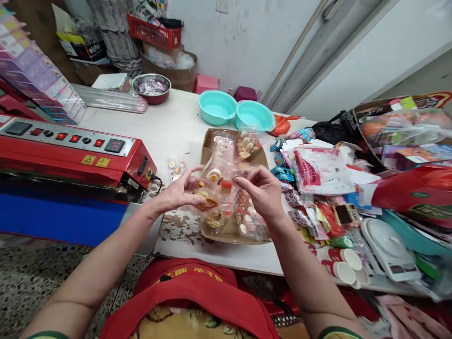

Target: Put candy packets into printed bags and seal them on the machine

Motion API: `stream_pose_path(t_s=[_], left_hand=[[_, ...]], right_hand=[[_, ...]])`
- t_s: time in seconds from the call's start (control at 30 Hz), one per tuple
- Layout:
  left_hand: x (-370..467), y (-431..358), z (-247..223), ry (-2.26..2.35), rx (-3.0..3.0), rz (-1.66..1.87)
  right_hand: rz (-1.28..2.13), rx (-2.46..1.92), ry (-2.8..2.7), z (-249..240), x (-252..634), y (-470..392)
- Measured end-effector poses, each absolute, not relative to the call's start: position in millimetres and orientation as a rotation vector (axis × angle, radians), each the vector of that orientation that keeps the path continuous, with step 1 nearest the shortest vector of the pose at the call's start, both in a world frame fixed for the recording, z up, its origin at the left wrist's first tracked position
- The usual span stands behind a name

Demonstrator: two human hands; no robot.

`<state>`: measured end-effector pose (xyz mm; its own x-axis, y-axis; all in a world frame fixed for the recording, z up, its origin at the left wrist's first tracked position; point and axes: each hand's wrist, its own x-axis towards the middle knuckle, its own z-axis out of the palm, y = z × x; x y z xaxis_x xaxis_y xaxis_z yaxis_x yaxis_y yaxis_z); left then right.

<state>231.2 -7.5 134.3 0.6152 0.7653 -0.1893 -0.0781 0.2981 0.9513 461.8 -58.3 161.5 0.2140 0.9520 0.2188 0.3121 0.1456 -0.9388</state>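
Note:
A clear plastic pack [226, 185] with small food-shaped pieces, red, white and yellow, hangs between my two hands above a cardboard box. My left hand [187, 190] grips its left side, thumb over a yellow-brown piece. At its upper right edge, the thumb and fingers of my right hand [259, 190] are pinched together on the plastic. Below, the shallow cardboard box [264, 162] holds several similar clear packs [249, 219]. Another small pack [175, 168] lies on the table just left of the box.
A red sealing machine [70, 150] with lit switches stands left on the white table [176, 127]. Two turquoise basins [217, 107] sit behind the box, with a metal bowl [151, 88] at back left. Bags, paper cups [344, 273] and a white scale [390, 247] crowd the right.

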Motion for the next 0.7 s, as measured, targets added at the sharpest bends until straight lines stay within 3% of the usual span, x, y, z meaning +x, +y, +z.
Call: stream_pose_path(t_s=[0.17, 0.43, 0.7], left_hand=[[188, -24, 104, 0.974, 1.07, 0.57], [132, -44, 78, 1.124, 1.046, 0.57], [65, -45, 49, 1.114, 0.828, 0.456]], right_hand=[[1.007, -1.491, -1.149, 127, 413, -47], [0.984, -1.826, -1.178, 64, 331, -41], [1.055, -1.607, -1.367, 54, 330, -31]])
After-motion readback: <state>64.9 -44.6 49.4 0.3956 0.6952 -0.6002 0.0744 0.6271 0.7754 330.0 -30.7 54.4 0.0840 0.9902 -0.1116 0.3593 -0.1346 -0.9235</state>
